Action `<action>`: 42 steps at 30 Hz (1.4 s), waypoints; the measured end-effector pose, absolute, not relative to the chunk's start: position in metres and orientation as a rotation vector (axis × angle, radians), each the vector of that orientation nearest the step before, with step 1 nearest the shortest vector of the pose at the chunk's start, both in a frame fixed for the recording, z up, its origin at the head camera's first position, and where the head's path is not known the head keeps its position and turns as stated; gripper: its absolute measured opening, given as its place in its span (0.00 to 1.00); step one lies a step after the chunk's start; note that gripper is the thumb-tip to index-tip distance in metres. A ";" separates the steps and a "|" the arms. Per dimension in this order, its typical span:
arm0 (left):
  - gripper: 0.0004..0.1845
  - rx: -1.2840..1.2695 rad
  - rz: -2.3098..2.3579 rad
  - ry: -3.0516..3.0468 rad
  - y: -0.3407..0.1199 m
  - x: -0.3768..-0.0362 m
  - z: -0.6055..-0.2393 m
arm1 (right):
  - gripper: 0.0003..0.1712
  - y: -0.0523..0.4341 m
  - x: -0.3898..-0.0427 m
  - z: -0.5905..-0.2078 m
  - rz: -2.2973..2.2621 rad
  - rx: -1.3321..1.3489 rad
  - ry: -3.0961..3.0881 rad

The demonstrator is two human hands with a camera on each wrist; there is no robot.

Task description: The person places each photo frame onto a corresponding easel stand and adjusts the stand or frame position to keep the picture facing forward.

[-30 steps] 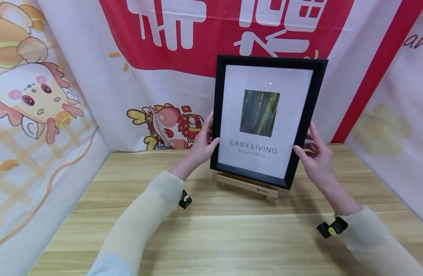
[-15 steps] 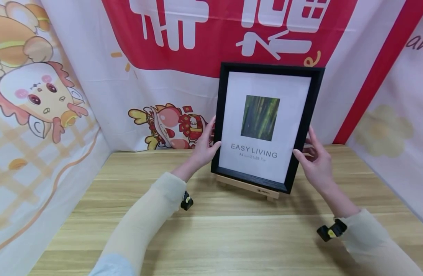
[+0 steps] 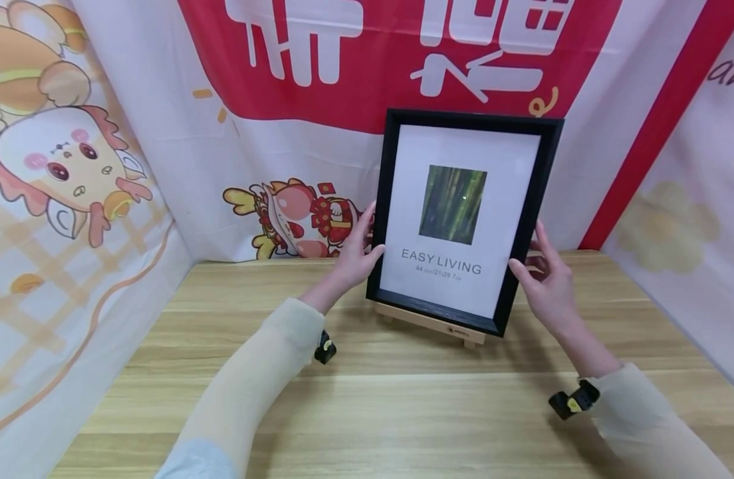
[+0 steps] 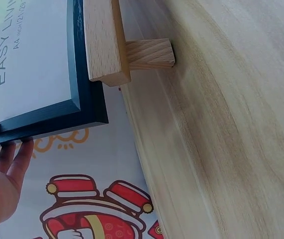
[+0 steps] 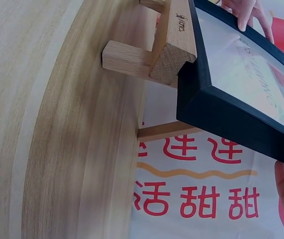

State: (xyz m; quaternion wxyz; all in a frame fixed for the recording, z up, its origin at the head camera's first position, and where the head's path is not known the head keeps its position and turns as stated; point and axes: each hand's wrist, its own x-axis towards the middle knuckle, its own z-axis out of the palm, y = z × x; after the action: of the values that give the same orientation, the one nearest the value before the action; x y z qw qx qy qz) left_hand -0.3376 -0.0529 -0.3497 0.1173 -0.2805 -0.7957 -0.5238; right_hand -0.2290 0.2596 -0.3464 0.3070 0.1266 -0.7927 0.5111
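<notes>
The surface (image 3: 403,412) carries a wooden stand (image 3: 429,322); on its ledge rests the picture frame (image 3: 463,219), tilted. Your left hand (image 3: 352,256) and right hand (image 3: 546,283) each keep a grip on its sides: square it gently.

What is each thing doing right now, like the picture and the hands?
Picture frame: upright, leaning back, bottom edge on the stand's ledge.
Wooden stand: standing on the table.
Left hand: holds the frame's left edge.
Right hand: holds the frame's right edge.
</notes>
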 end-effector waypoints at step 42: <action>0.60 -0.803 -1.961 -2.549 -0.079 -0.306 -0.428 | 0.61 0.222 -0.180 -0.429 1.730 0.131 -2.268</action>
State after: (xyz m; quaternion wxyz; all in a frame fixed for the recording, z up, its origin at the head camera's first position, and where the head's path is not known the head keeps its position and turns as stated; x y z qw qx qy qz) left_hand -0.3058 -0.0794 -0.4276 -0.0864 -0.2414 -0.7662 -0.5893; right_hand -0.1796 0.2216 -0.4287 0.1425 0.0454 -0.7862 0.5996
